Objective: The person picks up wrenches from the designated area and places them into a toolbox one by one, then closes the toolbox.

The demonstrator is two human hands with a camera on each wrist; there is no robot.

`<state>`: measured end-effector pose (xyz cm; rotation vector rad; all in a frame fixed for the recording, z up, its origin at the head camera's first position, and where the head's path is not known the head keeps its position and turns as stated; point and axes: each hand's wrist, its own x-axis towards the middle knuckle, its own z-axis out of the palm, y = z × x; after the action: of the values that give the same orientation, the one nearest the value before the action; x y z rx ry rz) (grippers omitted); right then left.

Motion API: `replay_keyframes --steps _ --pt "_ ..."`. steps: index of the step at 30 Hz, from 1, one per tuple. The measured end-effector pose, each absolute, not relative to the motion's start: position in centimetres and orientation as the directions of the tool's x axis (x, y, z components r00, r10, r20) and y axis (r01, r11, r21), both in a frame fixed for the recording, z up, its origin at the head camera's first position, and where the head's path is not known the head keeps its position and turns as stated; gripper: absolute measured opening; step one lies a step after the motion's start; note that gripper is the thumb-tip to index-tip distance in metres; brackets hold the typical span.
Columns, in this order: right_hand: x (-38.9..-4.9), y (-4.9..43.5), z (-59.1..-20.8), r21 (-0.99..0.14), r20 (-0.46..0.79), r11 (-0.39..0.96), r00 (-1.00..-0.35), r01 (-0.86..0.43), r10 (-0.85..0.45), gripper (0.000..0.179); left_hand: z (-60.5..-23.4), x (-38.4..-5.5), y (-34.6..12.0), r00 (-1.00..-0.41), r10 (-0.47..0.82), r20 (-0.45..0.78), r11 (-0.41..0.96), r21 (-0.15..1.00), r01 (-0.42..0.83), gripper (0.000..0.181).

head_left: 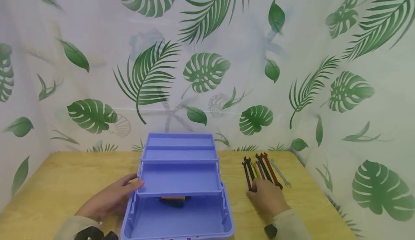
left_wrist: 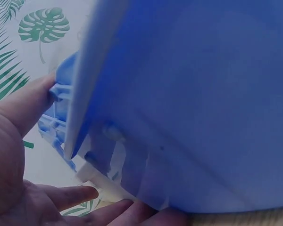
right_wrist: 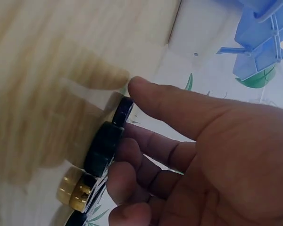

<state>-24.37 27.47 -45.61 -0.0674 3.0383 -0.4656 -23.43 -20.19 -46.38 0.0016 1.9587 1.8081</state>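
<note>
A blue toolbox (head_left: 178, 218) stands open on the table, its tiered trays (head_left: 181, 177) raised at the back. My left hand (head_left: 111, 197) holds its left side, thumb on the tray rim and fingers along the side. My right hand (head_left: 267, 197) is at the near ends of a row of wrenches (head_left: 264, 168). In the right wrist view, the bent fingers lie beside a dark purple wrench (right_wrist: 122, 111), a black wrench (right_wrist: 103, 148) and a gold wrench (right_wrist: 80, 194). The thumb stays slightly apart from the purple one.
A dark item with an orange part (head_left: 173, 201) lies inside the toolbox, partly under the trays. A silver wrench (head_left: 280, 173) lies at the row's right end, beside a red wrench (head_left: 272, 170). The wooden table (head_left: 81, 168) meets a leaf-patterned curtain (head_left: 97, 71) behind.
</note>
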Motion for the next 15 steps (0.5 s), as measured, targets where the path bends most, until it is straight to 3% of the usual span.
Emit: replay_keyframes --steps 15 --pt "-24.91 27.88 -45.85 -0.284 -0.064 0.957 -0.994 -0.062 -0.083 0.018 -46.35 -23.51 -20.11 -0.891 0.33 -0.312 0.111 0.95 -0.291 0.084"
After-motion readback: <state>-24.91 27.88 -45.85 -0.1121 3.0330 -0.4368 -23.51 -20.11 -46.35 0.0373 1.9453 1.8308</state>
